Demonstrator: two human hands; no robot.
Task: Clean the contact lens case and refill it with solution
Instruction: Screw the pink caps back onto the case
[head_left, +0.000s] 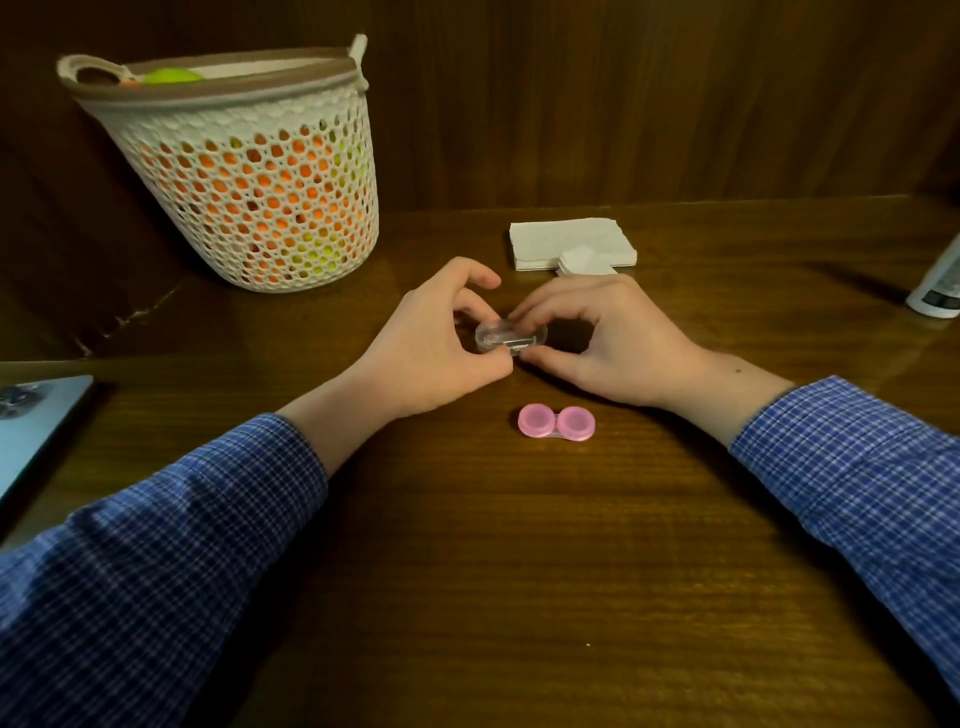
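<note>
Both hands pinched on a small clear plastic box (511, 335) mid-table: left hand (441, 348) gripping its left end with thumb and fingers, right hand (597, 338) closed on the right end. Pink contact lens case (556, 422) flat on the wooden table (519, 571) just below, caps on (untouched). Folded tissues (571, 241) behind, white bottle (937, 291) far right, mesh basket (260, 171) back left.

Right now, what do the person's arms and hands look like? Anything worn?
Both arms wear long sleeves in a blue-and-white small check, left sleeve and right sleeve, cuffs ending at the wrists. Left hand and right hand are bare: no gloves, rings or watch visible.
</note>
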